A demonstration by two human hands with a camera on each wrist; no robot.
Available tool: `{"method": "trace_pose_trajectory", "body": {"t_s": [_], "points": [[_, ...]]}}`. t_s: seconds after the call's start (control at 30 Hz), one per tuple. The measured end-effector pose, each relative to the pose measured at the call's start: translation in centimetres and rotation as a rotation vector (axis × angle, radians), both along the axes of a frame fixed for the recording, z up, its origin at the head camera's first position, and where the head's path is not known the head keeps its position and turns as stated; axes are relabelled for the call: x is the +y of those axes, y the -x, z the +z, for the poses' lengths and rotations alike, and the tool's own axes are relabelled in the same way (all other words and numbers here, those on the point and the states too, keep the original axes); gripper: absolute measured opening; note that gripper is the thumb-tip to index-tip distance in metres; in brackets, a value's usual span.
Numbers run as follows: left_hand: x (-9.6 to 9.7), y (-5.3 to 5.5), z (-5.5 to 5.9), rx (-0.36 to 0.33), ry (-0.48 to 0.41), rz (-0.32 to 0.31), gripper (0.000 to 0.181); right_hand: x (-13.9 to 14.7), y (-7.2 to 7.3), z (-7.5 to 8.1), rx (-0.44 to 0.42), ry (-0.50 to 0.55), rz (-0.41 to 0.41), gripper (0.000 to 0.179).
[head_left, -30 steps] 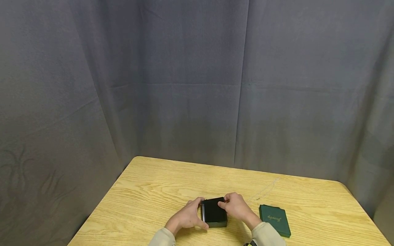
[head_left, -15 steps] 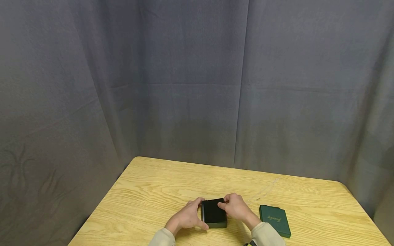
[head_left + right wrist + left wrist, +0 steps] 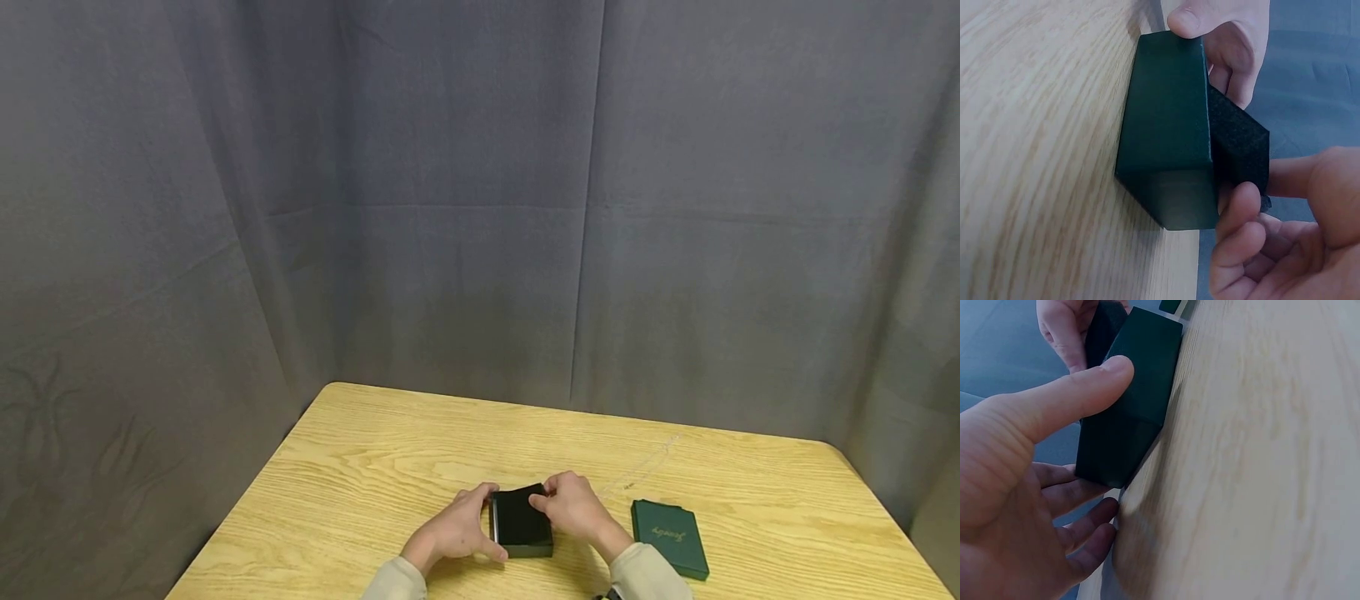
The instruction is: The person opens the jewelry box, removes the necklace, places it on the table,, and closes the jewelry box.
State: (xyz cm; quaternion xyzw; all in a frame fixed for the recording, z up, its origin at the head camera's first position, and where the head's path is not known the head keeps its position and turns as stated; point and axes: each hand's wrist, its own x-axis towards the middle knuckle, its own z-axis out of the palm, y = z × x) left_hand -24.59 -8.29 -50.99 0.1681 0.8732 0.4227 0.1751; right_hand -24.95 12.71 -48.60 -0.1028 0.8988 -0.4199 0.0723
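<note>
A dark green open box (image 3: 530,551) stands on the table in front of me. My left hand (image 3: 456,527) grips it from the left, thumb on the near wall (image 3: 1141,369) and fingers at the far side. Inside sits a black foam insert (image 3: 520,518). In the right wrist view, the insert (image 3: 1241,134) tilts out of the box, its right side raised above the rim. My right hand (image 3: 579,508) pinches that raised edge between thumb and fingers. A green lid (image 3: 670,537) with gold lettering lies to the right of the hands.
A thin necklace chain (image 3: 648,467) lies stretched on the wooden table (image 3: 390,450), beyond the lid. Grey curtains (image 3: 465,250) hang behind the table and at its sides.
My right hand has shifted very slightly left with the insert's edge, and the insert's far edge looks a little more bent. The left hand, box, lid and necklace stay in place.
</note>
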Motion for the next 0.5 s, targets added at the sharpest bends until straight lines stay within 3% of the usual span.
{"method": "trace_pose_trajectory", "body": {"t_s": [0.5], "points": [[-0.06,0.08,-0.06,0.025,0.005,-0.013,0.093,-0.61,-0.26,-0.3,0.061,-0.033,-0.028,0.033]]}}
